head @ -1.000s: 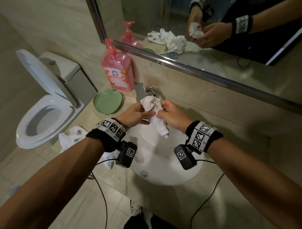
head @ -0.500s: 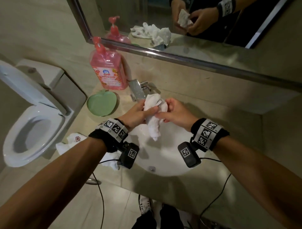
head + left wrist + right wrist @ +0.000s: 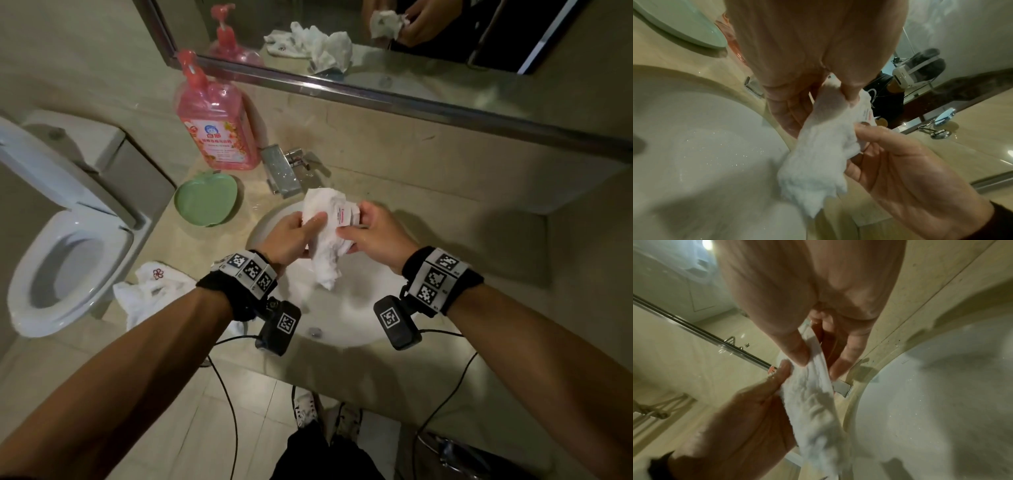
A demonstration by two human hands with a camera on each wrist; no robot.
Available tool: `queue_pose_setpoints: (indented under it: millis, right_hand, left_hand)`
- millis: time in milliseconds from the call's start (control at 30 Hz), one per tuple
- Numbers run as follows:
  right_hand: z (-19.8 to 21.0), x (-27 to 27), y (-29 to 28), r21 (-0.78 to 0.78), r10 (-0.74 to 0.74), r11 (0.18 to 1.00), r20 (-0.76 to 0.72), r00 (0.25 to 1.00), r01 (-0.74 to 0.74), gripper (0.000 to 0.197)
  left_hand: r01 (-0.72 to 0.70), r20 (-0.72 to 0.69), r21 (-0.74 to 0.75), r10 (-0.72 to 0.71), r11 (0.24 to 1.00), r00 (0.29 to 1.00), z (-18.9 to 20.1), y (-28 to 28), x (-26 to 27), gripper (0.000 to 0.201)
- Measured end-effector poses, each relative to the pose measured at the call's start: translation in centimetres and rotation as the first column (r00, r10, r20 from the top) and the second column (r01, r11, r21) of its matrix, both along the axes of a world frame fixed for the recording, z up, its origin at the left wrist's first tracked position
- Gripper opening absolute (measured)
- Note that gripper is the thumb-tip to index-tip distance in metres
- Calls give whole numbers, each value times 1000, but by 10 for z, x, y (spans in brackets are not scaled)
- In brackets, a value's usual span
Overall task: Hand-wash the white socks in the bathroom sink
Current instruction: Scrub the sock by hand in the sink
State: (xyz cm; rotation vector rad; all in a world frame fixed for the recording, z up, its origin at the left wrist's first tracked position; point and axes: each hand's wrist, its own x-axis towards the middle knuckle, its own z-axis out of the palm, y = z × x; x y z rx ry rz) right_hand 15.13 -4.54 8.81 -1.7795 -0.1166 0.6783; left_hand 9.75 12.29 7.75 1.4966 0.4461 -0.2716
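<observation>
A wet white sock (image 3: 327, 236) hangs bunched over the white sink (image 3: 346, 315), its toe end pointing down. My left hand (image 3: 294, 233) pinches its left side between thumb and fingers. My right hand (image 3: 370, 233) pinches the cuff end, where a small printed label shows. In the left wrist view the sock (image 3: 818, 162) dangles between both hands above the basin (image 3: 694, 162). In the right wrist view the sock (image 3: 813, 402) runs from my right thumb and fingers down past the left hand (image 3: 748, 410). More white socks (image 3: 154, 294) lie heaped on the counter left of the sink.
A pink pump bottle of soap (image 3: 214, 116) stands at the back left by the chrome tap (image 3: 284, 171). A green apple-shaped dish (image 3: 205, 200) sits beside it. An open toilet (image 3: 65, 246) is at the left. The mirror (image 3: 376, 41) spans the wall behind.
Both hands have shifted their hold on the sock, which is now bunched higher with its label turned up. The head view has tilted downward.
</observation>
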Motion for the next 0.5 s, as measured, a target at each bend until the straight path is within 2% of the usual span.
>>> queue_pose_setpoints:
  millis: [33,133,267,367,500]
  right_hand:
    - [0,0,-3,-35,12,999,20,1000,-11,27]
    - [5,0,-12,-90,-4,996,43,999,7,29]
    - [6,-3,-24,-25,-65,998,7,998,65,45]
    - [5,-7,-32,-6,-26,1000,21,999,26,44]
    - [2,-11,-39,48,66,997,-63,996,-63,60]
  left_hand:
    - [-18,15,-11,18,1000,1000,2,-4,-2,35]
    - [-40,11,-43,41,998,999,8,-8,-4,59]
    - [33,-29,-149,-37,988,999,12,-8,-10,50]
    - [-48,18,-25,48,999,999,10,-14,-17,38]
    - [-44,72,189,31,981,997,13,-24,-27,24]
